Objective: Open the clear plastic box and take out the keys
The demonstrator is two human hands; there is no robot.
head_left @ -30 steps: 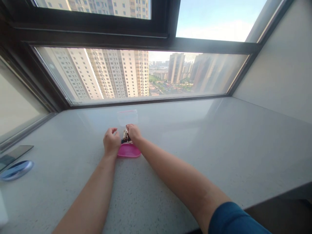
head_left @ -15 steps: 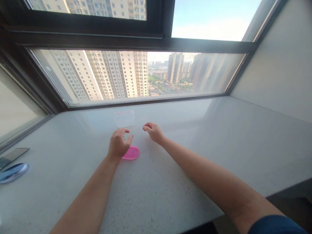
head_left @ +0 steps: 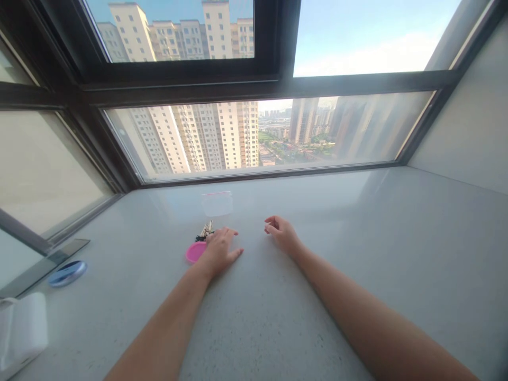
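Observation:
My left hand (head_left: 221, 251) is over the counter, palm down, its thumb spread away from the fingers, and nothing shows in its grasp. It partly covers a shallow pink oval dish (head_left: 193, 253). Just behind the dish lies a small heap of thin black and pale pieces (head_left: 205, 231), too small to name; my fingers cover its right side. To the right, my right hand (head_left: 281, 232) rests low with its fingers curled toward the thumb. Whatever may be between those fingertips is hidden. A clear plastic bag (head_left: 217, 204) with a pink top edge lies flat beyond both hands.
The pale speckled counter (head_left: 357, 238) runs up to a dark-framed window (head_left: 254, 177). On the left lie a round bluish object (head_left: 68, 273), a flat glassy panel (head_left: 65, 255) and a white rounded case (head_left: 24, 333). A wall (head_left: 468, 127) bounds the right side.
My left hand has shifted right across the dish and its fingers have turned palm down, uncovering the small heap. The right hand keeps its curled shape. The view has tilted up and turned left.

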